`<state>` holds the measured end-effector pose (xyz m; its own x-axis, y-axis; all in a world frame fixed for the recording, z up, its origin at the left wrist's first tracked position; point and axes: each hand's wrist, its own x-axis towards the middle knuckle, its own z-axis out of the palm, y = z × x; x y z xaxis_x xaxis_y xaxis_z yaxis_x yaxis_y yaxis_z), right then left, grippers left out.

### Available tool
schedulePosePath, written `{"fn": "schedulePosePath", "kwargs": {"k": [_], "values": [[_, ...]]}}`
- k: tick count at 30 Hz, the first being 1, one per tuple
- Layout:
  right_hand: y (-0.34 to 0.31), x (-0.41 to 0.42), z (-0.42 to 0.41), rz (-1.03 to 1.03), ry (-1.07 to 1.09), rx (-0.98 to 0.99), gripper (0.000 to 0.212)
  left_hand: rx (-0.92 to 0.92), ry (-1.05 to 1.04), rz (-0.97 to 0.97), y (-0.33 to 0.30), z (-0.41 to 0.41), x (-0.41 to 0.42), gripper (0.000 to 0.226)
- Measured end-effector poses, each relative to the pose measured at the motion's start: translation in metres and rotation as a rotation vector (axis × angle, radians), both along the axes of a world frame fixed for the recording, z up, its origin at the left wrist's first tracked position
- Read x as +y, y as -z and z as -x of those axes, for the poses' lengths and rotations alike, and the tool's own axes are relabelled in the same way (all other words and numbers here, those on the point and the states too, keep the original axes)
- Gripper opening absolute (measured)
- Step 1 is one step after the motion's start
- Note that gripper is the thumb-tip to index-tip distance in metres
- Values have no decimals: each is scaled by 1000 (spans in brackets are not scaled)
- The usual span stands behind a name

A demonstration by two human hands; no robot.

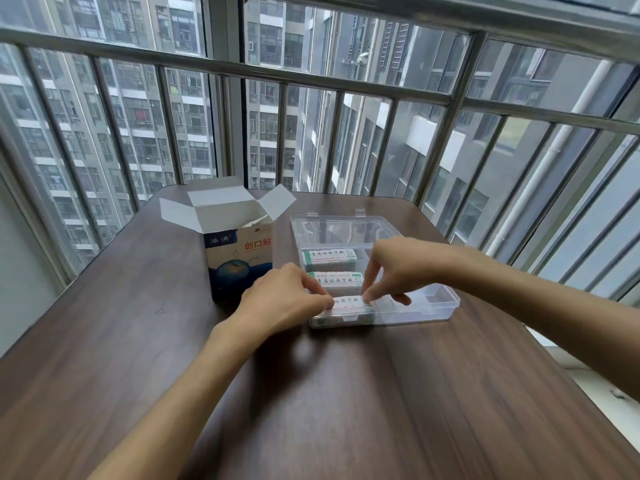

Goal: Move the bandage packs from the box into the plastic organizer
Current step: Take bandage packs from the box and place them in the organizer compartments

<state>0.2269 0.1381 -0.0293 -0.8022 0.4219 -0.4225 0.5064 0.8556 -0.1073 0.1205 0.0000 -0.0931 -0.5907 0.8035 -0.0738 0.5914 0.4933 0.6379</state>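
Hands point(280, 299) pinch white, green-edged bandage pack point(348, 304).

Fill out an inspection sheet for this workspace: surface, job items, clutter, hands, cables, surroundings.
Surface: dark wooden table.
Job's things: opened cardboard box stands left of the clear plastic organizer, whose lid is up; two bandage packs lie in its far slots, and a third pack is at the near slot.
Clutter: nothing seen.
Grippers: left hand and right hand each pinch one end of the third pack.
Cables: nothing seen.
Surroundings: metal window railing, apartment towers outside.
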Motion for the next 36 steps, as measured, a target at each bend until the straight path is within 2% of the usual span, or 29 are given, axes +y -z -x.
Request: {"fn": "schedulePosePath", "kwargs": {"k": [3,10,14,18,23,26,29,32,34,36], "values": [[5,4,-2,161,-5,-47,27,94,-20,15,-1,-3,1,13],[11,8,-3,201,27,69,25,223,-16,47,-4,-6,-1,21],[12,5,-3,101,5,107,21,195,-16,10,-8,-5,-4,19],[11,2,-2,146,4,84,26,116,-42,-82,-10,3,-6,11],[7,0,-2,174,-7,97,27,83,31,-97,-13,5,-10,8],[-13,3,-3,201,-15,181,25,87,-29,-253,-20,11,-17,17],[-39,0,0,218,-52,319,22,92,-200,-594,-33,21,-29,23],[-47,-15,16,207,-130,584,20,315,-420,-834,-39,32,-45,21],[-39,-31,35,48,-225,735,29,474,-539,-867,-34,44,-57,19],[-24,-42,51,-210,-324,776,43,453,-627,-852,-26,50,-64,27]]}}
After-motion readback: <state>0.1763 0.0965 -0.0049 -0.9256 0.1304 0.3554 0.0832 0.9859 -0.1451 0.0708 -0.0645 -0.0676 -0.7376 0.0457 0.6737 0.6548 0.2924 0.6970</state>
